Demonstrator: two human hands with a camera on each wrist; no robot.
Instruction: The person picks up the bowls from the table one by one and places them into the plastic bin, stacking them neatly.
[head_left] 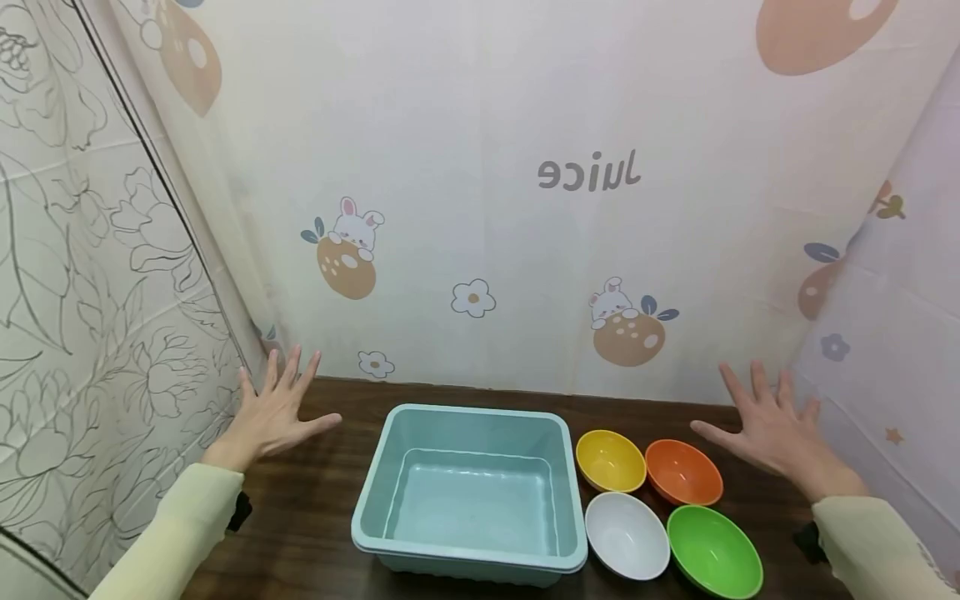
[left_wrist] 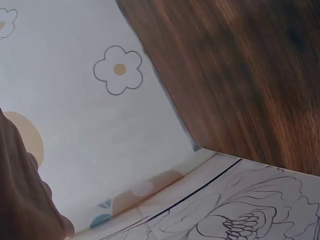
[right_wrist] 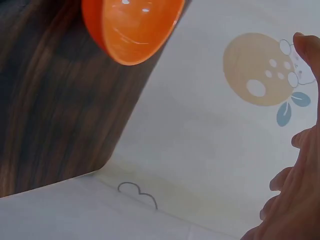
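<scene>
My left hand (head_left: 273,417) is held with fingers spread over the left of the table, touching nothing; its edge shows in the left wrist view. On the other side my right hand (head_left: 776,429) has its fingers spread too, and holds nothing. It is nearest to an orange bowl (head_left: 684,472), which also appears in the right wrist view. Beside that bowl are a yellow bowl (head_left: 611,462), a white bowl (head_left: 627,536) and a green bowl (head_left: 715,552). A light blue-green plastic basin (head_left: 468,552) stands between the hands, with nothing inside it.
The dark wooden table (head_left: 300,533) ends at a pale printed curtain (head_left: 480,225) behind. Another curtain with line-drawn flowers (head_left: 97,292) hangs at the left, and a printed cloth (head_left: 892,333) hangs at the right. The bowls sit close against the basin's right side.
</scene>
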